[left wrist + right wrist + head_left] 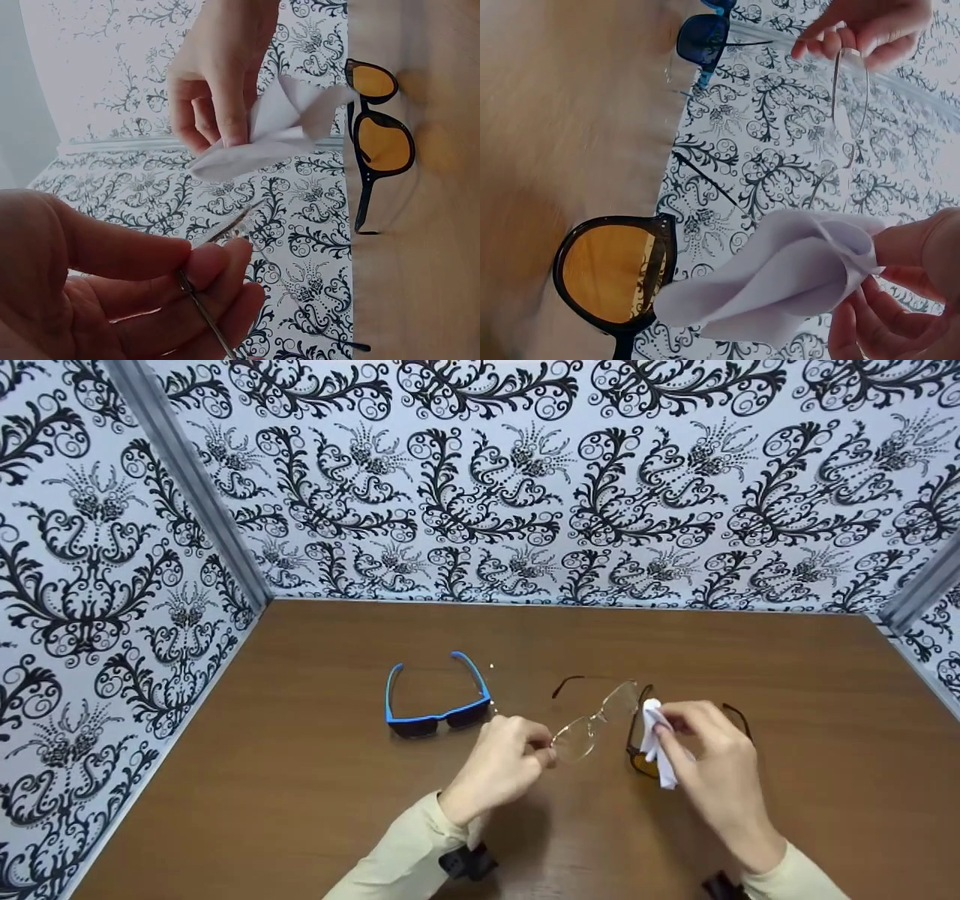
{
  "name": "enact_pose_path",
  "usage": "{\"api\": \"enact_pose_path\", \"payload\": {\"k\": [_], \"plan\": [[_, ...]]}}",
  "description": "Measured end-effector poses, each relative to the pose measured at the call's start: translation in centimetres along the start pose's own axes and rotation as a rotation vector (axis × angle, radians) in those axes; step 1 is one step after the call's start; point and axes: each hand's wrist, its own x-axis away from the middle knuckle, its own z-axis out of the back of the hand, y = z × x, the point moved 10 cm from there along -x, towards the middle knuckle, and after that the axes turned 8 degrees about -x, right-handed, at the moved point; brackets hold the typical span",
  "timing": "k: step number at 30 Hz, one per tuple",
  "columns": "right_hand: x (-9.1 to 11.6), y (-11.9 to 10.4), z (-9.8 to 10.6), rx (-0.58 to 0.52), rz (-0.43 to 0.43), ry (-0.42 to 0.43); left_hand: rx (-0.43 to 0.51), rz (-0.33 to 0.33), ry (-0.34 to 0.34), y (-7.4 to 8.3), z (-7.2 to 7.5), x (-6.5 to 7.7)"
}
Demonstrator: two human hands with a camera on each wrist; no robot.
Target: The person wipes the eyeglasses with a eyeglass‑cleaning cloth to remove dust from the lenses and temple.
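My left hand [504, 765] pinches thin wire-framed eyeglasses [576, 739] at one end of the frame, between thumb and fingers. The clear lenses stretch to the right, raised over the table, and a dark-tipped temple points back. In my right hand [716, 769] is a folded white cloth [660, 746], gripped between thumb and fingertips just right of the eyeglasses. The left wrist view shows the cloth hanging in soft folds, apart from the wire frame. Behind the cloth, partly hidden by it in the head view, lie black-framed glasses with orange lenses [384, 146].
Blue-framed sunglasses [439, 718] with dark lenses lie on the brown wooden table [315, 780], left of my left hand, temples pointing back. Patterned black-and-white panels [487, 495] wall the table at the back and sides.
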Motion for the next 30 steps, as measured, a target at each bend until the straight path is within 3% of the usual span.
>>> {"api": "enact_pose_path", "payload": {"k": [8,15,18,26,30], "plan": [[-0.9,0.8,-1.4,0.031,-0.044,-0.023,0.07,-0.012,-0.047,0.5,-0.6,0.3],[-0.3,-1.5,-3.4,-0.093,0.1,-0.111,0.065,-0.019,-0.03,0.7,-0.4,0.3],[0.4,-1.5,-3.6,-0.098,0.14,-0.121,0.08,-0.005,-0.036,0.4,-0.4,0.4],[0.3,1.5,-2.0,-0.021,0.001,-0.074,0.047,-0.032,-0.101,0.6,-0.8,0.6],[-0.5,1.2,-2.1,-0.02,-0.022,-0.066,0.002,-0.058,-0.127,1.1,-1.1,0.6]]}}
